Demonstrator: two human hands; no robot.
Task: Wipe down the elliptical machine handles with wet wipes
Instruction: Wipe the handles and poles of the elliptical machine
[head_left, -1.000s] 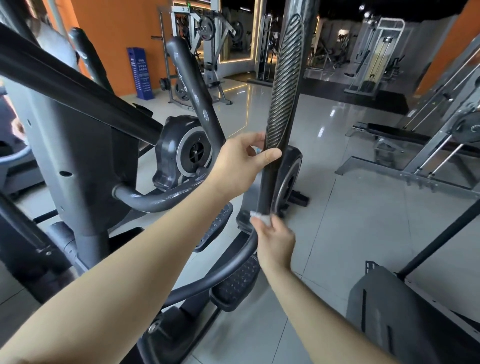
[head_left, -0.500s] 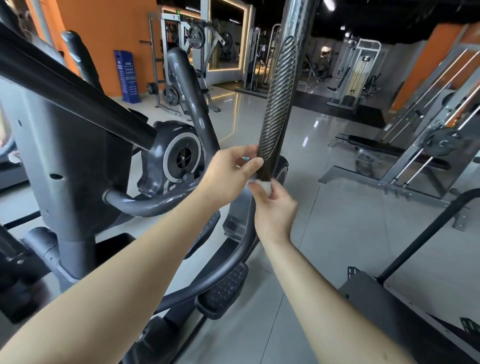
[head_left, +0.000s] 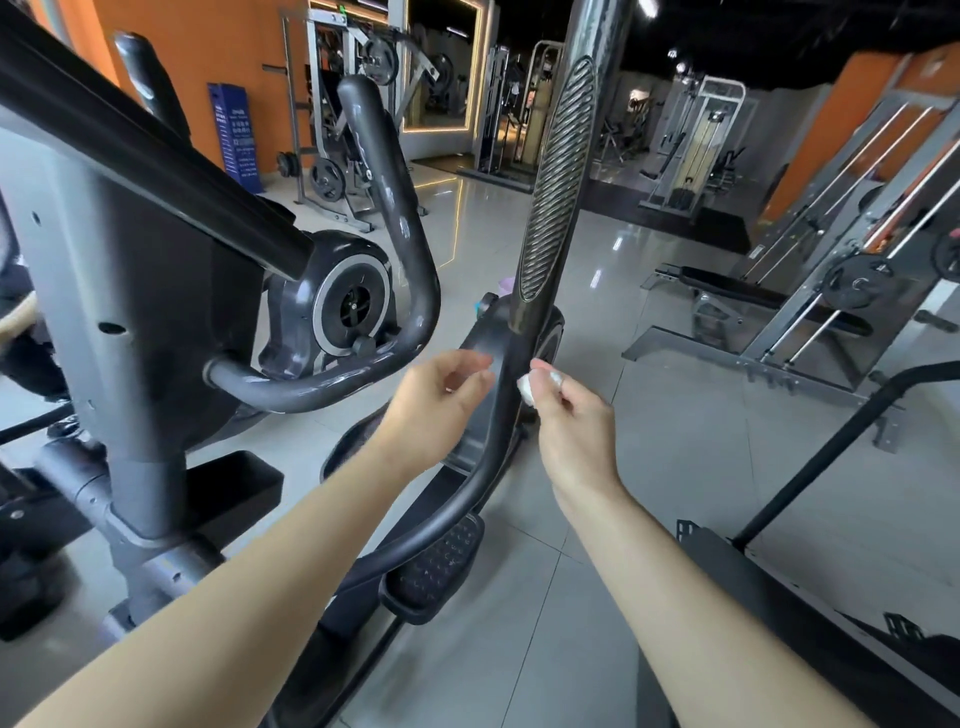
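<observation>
The elliptical's tall moving handle (head_left: 558, 182) rises through the middle of the view. It is a dark, glossy bar carrying a long oval grip panel of fine diagonal ribs that catch the light. Below the panel the bar turns smooth and narrower, then curves down and to the left toward a studded black pedal (head_left: 436, 566). Faint smears and mottled reflections show on its upper stretch. The right hand (head_left: 576, 426) pinches a small, wadded white wet wipe (head_left: 525, 387) between thumb and curled fingertips. The wad sits right against the bar's right edge, just under the ribbed panel, at the smooth section. It is crumpled into a tight lump with only a little of it showing past the fingers. The left hand (head_left: 436, 410) hangs just to the left of the same bar, level with the right. Its fingers are loosely curled and motion-blurred, holding nothing and not gripping the bar. Farther left a second curved handle (head_left: 384, 171), matte grey and scuffed with pale marks, loops up from the machine's column. Behind it is a round flywheel housing (head_left: 353, 306). A weight bench (head_left: 737, 291) stands well apart on the shiny tiled floor (head_left: 675, 467) to the right.
</observation>
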